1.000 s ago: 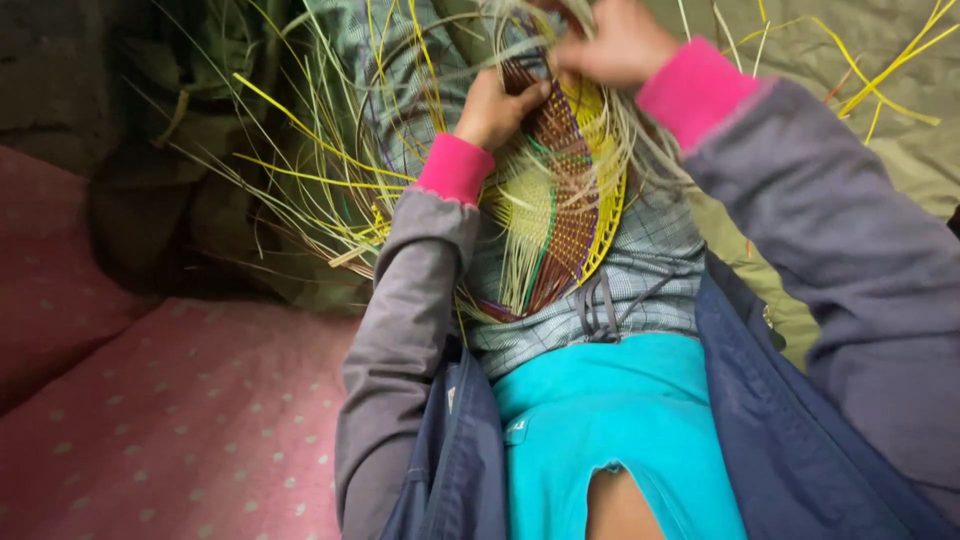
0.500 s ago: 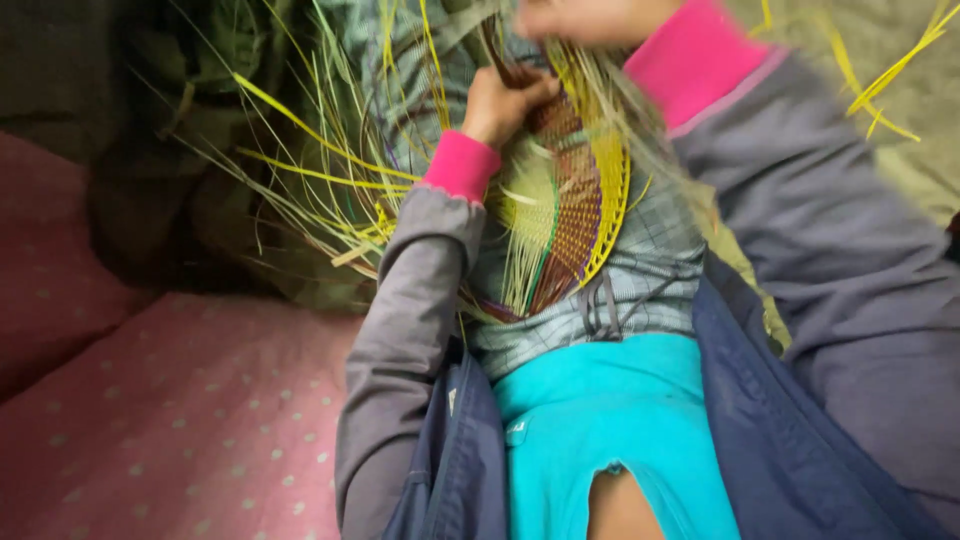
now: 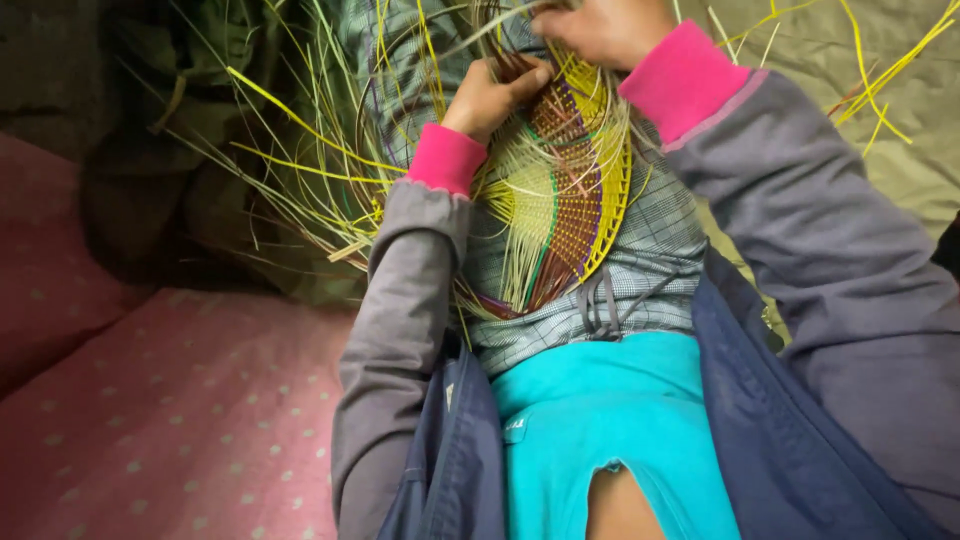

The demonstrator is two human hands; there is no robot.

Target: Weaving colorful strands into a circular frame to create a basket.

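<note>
- A half-woven basket piece (image 3: 560,200) rests against the person's lap, on checked grey trousers (image 3: 650,270), just below both hands.
- It is a flat, rounded panel seen at a slant: pale straw ribs fan out from the lower end, crossed by tight rows of weave.
- The weave runs in bands of colour: yellow-green at the left, a thin green line, then reddish brown, a purple stripe, and a yellow rim along the right edge.
- Loose strands (image 3: 300,150), yellow and green, spray out from the panel's top and left side, long and unwoven; a few more yellow ones (image 3: 880,70) lie apart on the olive cloth (image 3: 800,40) at the upper right.
- The left hand (image 3: 490,95) sits at the panel's upper left edge, its grip closed, thumb and fingers pressed together on the brown weave and the strands there.
- The right hand (image 3: 600,30) is at the very top of the view, partly cut off by the frame; its fingers curl down together over strands at the panel's top edge, though exactly which strand they pinch cannot be told.
- Both wrists show bright pink cuffs (image 3: 445,160) under grey sleeves.
- A pink dotted cushion (image 3: 150,420) lies to the left, near the left arm.
</note>
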